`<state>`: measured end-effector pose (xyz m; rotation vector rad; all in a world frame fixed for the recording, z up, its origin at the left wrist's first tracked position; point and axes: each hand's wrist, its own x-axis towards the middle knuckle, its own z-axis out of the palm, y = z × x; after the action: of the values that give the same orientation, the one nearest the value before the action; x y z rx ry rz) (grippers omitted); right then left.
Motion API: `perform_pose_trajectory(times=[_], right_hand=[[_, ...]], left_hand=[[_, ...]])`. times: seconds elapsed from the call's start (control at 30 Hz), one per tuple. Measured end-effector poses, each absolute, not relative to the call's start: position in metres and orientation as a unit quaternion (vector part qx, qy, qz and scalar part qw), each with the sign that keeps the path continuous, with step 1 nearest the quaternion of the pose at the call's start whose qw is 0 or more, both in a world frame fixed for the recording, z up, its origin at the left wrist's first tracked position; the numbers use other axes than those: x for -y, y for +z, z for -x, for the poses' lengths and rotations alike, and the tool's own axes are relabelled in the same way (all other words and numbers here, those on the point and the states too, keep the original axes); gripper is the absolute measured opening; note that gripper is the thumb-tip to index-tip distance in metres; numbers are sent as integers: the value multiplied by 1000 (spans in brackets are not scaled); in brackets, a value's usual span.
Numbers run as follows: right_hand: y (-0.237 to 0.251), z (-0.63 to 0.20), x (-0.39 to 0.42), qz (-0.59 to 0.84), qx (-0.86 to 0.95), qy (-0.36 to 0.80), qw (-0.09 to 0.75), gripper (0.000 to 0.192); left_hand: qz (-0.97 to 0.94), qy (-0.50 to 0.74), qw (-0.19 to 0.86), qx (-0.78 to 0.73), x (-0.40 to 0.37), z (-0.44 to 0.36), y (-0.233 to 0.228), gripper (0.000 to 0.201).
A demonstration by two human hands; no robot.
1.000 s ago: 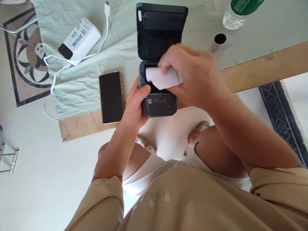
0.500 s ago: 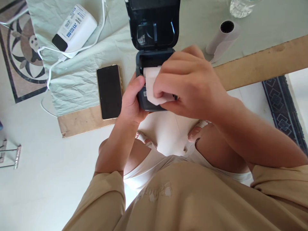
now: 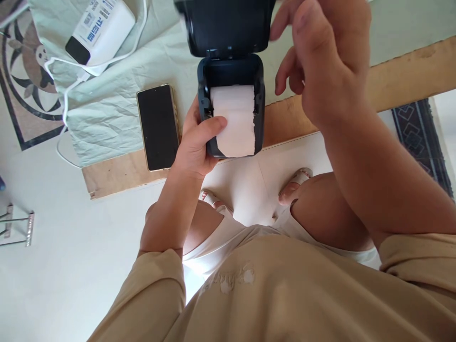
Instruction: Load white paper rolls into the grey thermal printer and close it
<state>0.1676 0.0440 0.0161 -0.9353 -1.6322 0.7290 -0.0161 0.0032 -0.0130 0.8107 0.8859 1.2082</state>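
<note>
A small black label printer (image 3: 260,118) with its lid (image 3: 228,28) swung up sits in my left hand (image 3: 199,142). The left fingers wrap round its side, and the thumb presses on the white paper roll (image 3: 235,126) inside. The loose end of the paper lies over the printer's front edge. My right hand (image 3: 331,57) is raised at the right side of the lid, its fingers parted and curled with nothing in them. Its fingertips are close to the lid's edge; whether they touch it I cannot tell.
A black-screened phone (image 3: 159,127) lies left of the printer on the table edge. Farther left is a white device with a printed label (image 3: 103,35) and a white cable (image 3: 64,102). A green cloth (image 3: 103,128) covers the table over a wooden edge (image 3: 114,175).
My right hand has let go of the paper and moved up and right to beside the lid. My left thumb has shifted onto the paper, and the whole roll now shows.
</note>
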Motion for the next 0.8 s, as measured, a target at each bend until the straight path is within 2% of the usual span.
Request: perform_pose_trajectory(times=[0.13,0.27,0.4,0.5,0.8], right_hand=[[14,-165,-41,396,693,319,511,30],[4,-165,-43,384,737,346,435,26],[-10,-164,-48,321,723,466,398,56],[-17,-165,-51,288,711,505,396,59],[-16,-170,-47,331,728,475,368,63]], left_hand=[[-362,522,671,-382,-4,18,-14,31],[-358,521,686,-360,-3,19,-13,32],[-373,532,680,-341,-2,15,-11,33],[-384,541,670,-332,-2,11,-12,31],[-375,542,675,-333,0,8,-9,25]])
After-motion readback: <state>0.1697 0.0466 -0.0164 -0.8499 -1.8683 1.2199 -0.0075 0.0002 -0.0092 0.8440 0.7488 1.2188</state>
